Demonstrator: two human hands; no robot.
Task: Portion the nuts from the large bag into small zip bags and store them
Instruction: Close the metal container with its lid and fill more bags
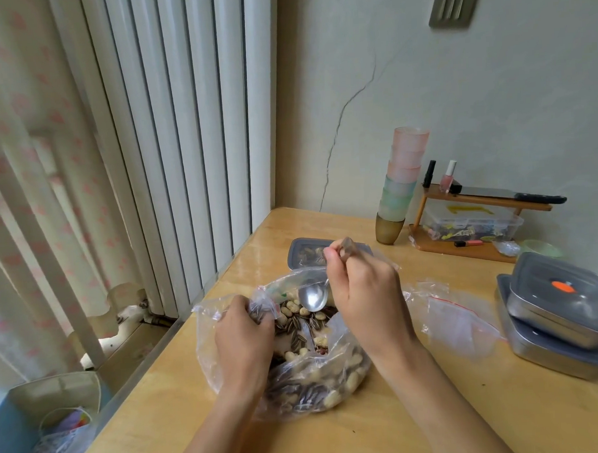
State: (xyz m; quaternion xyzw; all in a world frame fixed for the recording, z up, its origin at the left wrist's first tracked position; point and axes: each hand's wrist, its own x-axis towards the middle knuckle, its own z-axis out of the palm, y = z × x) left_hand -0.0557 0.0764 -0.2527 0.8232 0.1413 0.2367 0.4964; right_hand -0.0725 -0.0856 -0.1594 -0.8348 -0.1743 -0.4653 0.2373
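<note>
A large clear plastic bag [335, 375] full of peanuts and striped sunflower seeds lies open on the wooden table [436, 422]. My left hand [242, 335] grips the bag's left rim and holds the mouth open. My right hand [362, 292] grips the handle of a metal spoon [313, 297], whose empty bowl hangs just above the nuts inside the bag. Small clear zip bags [455, 315] with a red seal line lie flat to the right of my right hand.
A grey lidded container [304, 251] with nuts inside sits behind the bag. Two stacked steel boxes with grey lids [562, 317] stand at the right edge. A stack of cups [400, 187] and a wooden shelf [479, 218] are at the back. The table's left edge borders a radiator.
</note>
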